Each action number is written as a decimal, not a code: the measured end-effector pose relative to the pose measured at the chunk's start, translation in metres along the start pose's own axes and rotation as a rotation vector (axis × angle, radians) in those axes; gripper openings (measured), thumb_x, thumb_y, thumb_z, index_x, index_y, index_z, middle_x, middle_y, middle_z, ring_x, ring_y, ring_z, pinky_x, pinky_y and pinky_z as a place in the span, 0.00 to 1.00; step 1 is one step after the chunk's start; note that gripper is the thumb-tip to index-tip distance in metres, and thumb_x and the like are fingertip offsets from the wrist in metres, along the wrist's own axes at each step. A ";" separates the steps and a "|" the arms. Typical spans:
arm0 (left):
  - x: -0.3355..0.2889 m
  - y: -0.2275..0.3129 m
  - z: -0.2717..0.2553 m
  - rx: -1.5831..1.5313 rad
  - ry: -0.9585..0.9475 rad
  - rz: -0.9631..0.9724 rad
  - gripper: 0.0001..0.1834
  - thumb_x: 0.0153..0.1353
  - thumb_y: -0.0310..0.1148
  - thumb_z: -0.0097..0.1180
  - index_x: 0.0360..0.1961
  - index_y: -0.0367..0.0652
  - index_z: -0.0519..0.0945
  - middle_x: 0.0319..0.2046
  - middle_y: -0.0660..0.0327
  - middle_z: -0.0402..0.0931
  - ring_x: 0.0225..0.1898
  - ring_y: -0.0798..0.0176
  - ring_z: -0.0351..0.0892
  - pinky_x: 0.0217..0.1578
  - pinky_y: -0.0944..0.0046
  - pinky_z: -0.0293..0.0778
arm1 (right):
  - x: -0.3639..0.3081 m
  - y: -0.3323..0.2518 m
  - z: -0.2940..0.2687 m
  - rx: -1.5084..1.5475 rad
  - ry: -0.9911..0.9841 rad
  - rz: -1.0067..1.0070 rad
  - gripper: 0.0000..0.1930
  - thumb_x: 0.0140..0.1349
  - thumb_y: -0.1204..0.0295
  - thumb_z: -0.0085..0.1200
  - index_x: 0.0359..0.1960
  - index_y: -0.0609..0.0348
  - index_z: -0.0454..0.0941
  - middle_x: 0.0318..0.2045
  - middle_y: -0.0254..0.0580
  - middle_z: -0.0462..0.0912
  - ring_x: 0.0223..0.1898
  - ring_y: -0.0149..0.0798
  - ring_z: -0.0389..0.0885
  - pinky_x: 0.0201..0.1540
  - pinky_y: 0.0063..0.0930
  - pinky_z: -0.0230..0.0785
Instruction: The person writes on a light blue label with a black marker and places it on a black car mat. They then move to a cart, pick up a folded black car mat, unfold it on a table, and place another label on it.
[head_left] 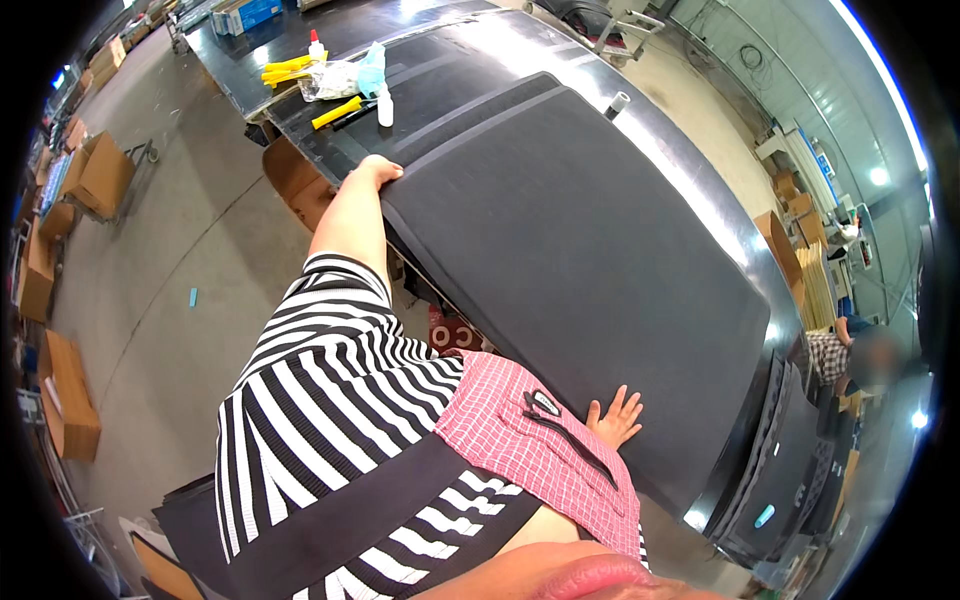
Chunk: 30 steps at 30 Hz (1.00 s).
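A large matte black panel (590, 270) with rounded corners lies across the dark table before me. Another black panel (470, 118) shows its edge from underneath on the far-left side. My left hand (378, 170) grips the near-left corner of the top panel, its fingers partly hidden. Toward the panel's right end, along the near edge, my right hand (617, 418) rests flat on the surface with fingers spread, holding nothing.
White bottle (385, 106), yellow-handled tool (337, 113), yellow gloves (288, 68) and crumpled plastic (330, 82) lie on the table's left part. A grey cylinder (617, 104) stands beyond the panel. More black panels (780, 450) are stacked at right; a person (840, 355) is nearby.
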<state>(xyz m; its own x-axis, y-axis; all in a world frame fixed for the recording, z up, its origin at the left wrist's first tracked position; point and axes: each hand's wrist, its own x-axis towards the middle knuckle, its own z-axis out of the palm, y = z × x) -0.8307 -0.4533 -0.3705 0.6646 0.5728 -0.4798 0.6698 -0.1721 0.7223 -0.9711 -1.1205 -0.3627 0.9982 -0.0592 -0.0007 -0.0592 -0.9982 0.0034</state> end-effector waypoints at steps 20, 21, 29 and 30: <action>-0.090 -0.019 0.053 0.694 0.452 0.310 0.37 0.66 0.58 0.42 0.71 0.52 0.58 0.73 0.53 0.45 0.75 0.47 0.38 0.70 0.40 0.33 | 0.004 0.015 0.020 -0.046 0.096 -0.075 0.41 0.61 0.36 0.42 0.71 0.43 0.57 0.73 0.47 0.51 0.73 0.55 0.45 0.71 0.60 0.35; -0.090 -0.019 0.050 0.678 0.445 0.313 0.37 0.66 0.58 0.42 0.71 0.51 0.58 0.73 0.52 0.45 0.75 0.47 0.38 0.70 0.40 0.33 | 0.008 0.012 0.022 -0.048 0.078 -0.064 0.41 0.61 0.36 0.43 0.71 0.43 0.57 0.72 0.48 0.51 0.73 0.56 0.45 0.70 0.60 0.36; -0.050 -0.018 -0.047 0.399 0.099 0.520 0.16 0.61 0.43 0.52 0.46 0.50 0.82 0.53 0.54 0.75 0.55 0.49 0.73 0.55 0.52 0.69 | 0.052 -0.156 -0.048 0.591 0.216 -0.157 0.27 0.60 0.73 0.55 0.63 0.64 0.66 0.67 0.54 0.61 0.68 0.55 0.58 0.69 0.46 0.49; -0.027 -0.017 -0.072 0.276 0.124 0.520 0.13 0.60 0.40 0.51 0.39 0.49 0.84 0.45 0.54 0.81 0.48 0.50 0.78 0.49 0.53 0.73 | 0.055 -0.187 -0.053 0.608 0.226 -0.183 0.26 0.61 0.75 0.54 0.62 0.64 0.67 0.66 0.54 0.63 0.67 0.54 0.60 0.69 0.45 0.50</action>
<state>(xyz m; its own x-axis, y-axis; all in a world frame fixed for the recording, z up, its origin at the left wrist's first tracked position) -0.8835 -0.4077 -0.3339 0.8955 0.4444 -0.0247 0.3399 -0.6470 0.6826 -0.9053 -0.9365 -0.3103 0.9640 0.0477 0.2616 0.1873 -0.8203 -0.5405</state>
